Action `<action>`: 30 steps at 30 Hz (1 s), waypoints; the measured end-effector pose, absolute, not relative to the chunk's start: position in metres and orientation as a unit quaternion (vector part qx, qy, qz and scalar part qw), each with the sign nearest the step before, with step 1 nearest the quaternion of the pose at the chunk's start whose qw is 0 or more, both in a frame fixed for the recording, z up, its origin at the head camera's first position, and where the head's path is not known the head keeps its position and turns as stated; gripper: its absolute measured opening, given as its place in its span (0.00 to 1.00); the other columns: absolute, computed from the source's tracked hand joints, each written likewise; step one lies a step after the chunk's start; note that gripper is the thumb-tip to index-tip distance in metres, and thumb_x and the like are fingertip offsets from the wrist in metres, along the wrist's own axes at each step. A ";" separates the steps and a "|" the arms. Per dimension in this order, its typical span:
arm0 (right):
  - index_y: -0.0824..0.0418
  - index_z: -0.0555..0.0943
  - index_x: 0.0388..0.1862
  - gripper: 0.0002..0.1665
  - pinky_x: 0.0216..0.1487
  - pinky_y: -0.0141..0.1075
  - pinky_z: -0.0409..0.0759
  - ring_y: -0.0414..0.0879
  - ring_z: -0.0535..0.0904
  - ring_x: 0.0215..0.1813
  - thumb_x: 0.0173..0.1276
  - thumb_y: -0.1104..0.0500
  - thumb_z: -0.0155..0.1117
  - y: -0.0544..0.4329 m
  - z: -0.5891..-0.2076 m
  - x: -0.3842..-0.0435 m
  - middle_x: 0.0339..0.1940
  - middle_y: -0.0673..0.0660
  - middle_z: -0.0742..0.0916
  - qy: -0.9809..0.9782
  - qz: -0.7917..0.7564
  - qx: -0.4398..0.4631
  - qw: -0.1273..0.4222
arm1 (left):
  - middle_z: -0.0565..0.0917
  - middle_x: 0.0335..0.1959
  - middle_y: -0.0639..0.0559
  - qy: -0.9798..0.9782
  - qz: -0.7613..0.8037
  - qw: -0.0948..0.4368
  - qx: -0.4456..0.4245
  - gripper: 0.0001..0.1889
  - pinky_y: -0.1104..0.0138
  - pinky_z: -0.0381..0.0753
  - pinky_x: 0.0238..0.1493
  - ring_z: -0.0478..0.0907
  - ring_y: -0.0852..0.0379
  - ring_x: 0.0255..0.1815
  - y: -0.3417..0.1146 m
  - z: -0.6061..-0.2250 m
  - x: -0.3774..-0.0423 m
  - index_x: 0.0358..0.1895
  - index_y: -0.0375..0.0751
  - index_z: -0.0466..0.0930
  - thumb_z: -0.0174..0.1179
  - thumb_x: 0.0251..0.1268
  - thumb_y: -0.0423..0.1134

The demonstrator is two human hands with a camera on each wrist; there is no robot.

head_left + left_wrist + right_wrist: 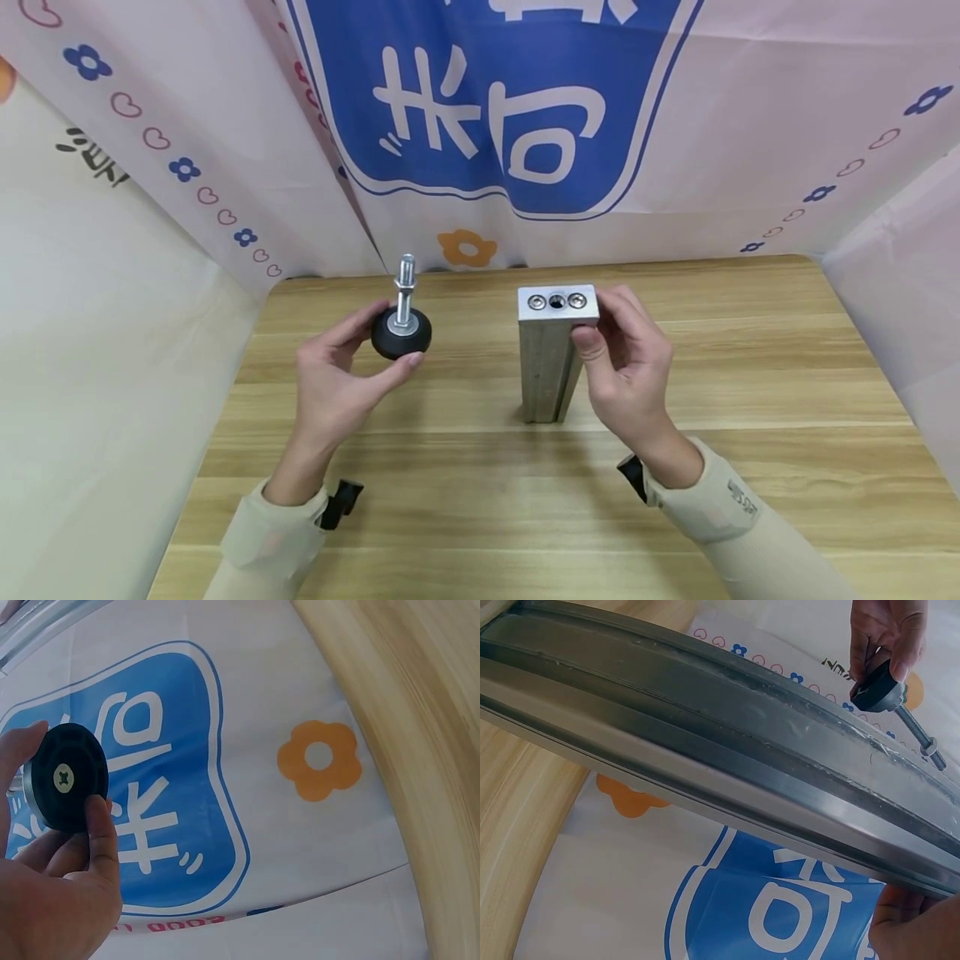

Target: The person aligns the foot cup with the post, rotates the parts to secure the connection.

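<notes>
My left hand [337,375] pinches a leveling foot [402,332] by its round black base, the threaded stud pointing up with a nut partway along it. The left wrist view shows the underside of the base [82,780], with a cross-slotted screw head at its centre. An aluminium profile [546,367] stands upright on the table, topped by a metal end plate [557,303] with two screws and an open hole between them. My right hand [633,367] grips the profile near its top, thumb at the front edge. The foot is left of the profile, apart from it.
The wooden table [750,375] runs back to a white cloth [720,167] with a blue printed sign and an orange flower. More white cloth hangs at the left and right sides. Each wrist wears a pale band with a black piece attached.
</notes>
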State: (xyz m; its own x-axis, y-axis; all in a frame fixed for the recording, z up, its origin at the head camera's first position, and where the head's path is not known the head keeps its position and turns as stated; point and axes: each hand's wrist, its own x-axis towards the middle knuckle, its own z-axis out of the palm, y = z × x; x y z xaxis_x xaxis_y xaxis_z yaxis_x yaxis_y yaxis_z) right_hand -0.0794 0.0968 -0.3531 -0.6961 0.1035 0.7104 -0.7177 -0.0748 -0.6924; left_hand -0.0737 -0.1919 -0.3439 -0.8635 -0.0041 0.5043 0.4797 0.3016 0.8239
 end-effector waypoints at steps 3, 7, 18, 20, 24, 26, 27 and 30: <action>0.85 0.79 0.54 0.35 0.36 0.25 0.75 0.38 0.75 0.38 0.74 0.49 0.67 0.097 -0.354 -0.080 0.41 0.47 0.82 -0.612 0.688 0.252 0.298 | 0.87 0.54 0.26 -0.777 -0.573 0.214 -0.145 0.33 0.74 0.84 0.59 0.88 0.63 0.51 -0.192 -0.342 -0.073 0.59 0.23 0.83 0.76 0.41 0.14; 0.85 0.79 0.54 0.35 0.36 0.25 0.74 0.38 0.75 0.38 0.74 0.49 0.67 0.097 -0.354 -0.080 0.41 0.47 0.82 -0.614 0.687 0.251 0.297 | 0.87 0.53 0.26 -0.780 -0.569 0.220 -0.143 0.32 0.75 0.84 0.58 0.88 0.64 0.49 -0.193 -0.341 -0.072 0.58 0.23 0.83 0.76 0.41 0.14; 0.85 0.79 0.53 0.35 0.35 0.25 0.74 0.38 0.75 0.38 0.74 0.49 0.67 0.097 -0.354 -0.080 0.41 0.47 0.82 -0.613 0.687 0.251 0.299 | 0.88 0.54 0.28 -0.782 -0.563 0.232 -0.132 0.30 0.74 0.85 0.59 0.88 0.67 0.52 -0.190 -0.347 -0.072 0.57 0.20 0.83 0.77 0.44 0.16; 0.85 0.79 0.53 0.35 0.35 0.25 0.74 0.38 0.75 0.38 0.74 0.48 0.67 0.097 -0.354 -0.080 0.41 0.47 0.82 -0.614 0.686 0.250 0.300 | 0.87 0.54 0.26 -0.774 -0.575 0.228 -0.137 0.31 0.73 0.86 0.57 0.89 0.66 0.52 -0.190 -0.347 -0.072 0.58 0.21 0.83 0.76 0.44 0.15; 0.85 0.79 0.53 0.36 0.35 0.25 0.74 0.38 0.75 0.38 0.74 0.48 0.67 0.096 -0.355 -0.080 0.41 0.46 0.82 -0.616 0.684 0.248 0.300 | 0.86 0.54 0.25 -0.758 -0.596 0.224 -0.142 0.31 0.71 0.87 0.54 0.90 0.65 0.52 -0.190 -0.348 -0.072 0.59 0.22 0.82 0.74 0.44 0.13; 0.85 0.79 0.53 0.36 0.35 0.25 0.74 0.38 0.75 0.38 0.74 0.48 0.67 0.096 -0.355 -0.080 0.41 0.46 0.82 -0.617 0.684 0.248 0.300 | 0.88 0.54 0.30 -0.750 -0.605 0.226 -0.144 0.31 0.71 0.87 0.54 0.90 0.64 0.52 -0.190 -0.348 -0.072 0.59 0.21 0.82 0.73 0.44 0.12; 0.85 0.79 0.53 0.36 0.35 0.25 0.74 0.38 0.75 0.38 0.74 0.48 0.67 0.096 -0.355 -0.080 0.41 0.46 0.82 -0.617 0.684 0.249 0.300 | 0.89 0.54 0.35 -0.745 -0.611 0.227 -0.145 0.31 0.70 0.87 0.55 0.90 0.63 0.52 -0.190 -0.349 -0.072 0.59 0.21 0.82 0.73 0.44 0.12; 0.85 0.79 0.53 0.36 0.35 0.25 0.74 0.38 0.75 0.38 0.74 0.48 0.67 0.096 -0.355 -0.080 0.41 0.47 0.82 -0.618 0.683 0.249 0.300 | 0.90 0.53 0.48 -0.732 -0.623 0.229 -0.154 0.31 0.70 0.87 0.56 0.90 0.62 0.52 -0.190 -0.348 -0.073 0.58 0.19 0.82 0.72 0.43 0.11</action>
State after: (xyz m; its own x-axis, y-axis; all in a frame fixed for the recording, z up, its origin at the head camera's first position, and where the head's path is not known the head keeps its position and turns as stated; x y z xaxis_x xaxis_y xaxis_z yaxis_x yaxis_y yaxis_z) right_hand -0.0799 0.0962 -0.3547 -0.6955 0.1018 0.7113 -0.7179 -0.0558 -0.6940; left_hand -0.0729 -0.1904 -0.3481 -0.8477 -0.0596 0.5272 0.5108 0.1768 0.8413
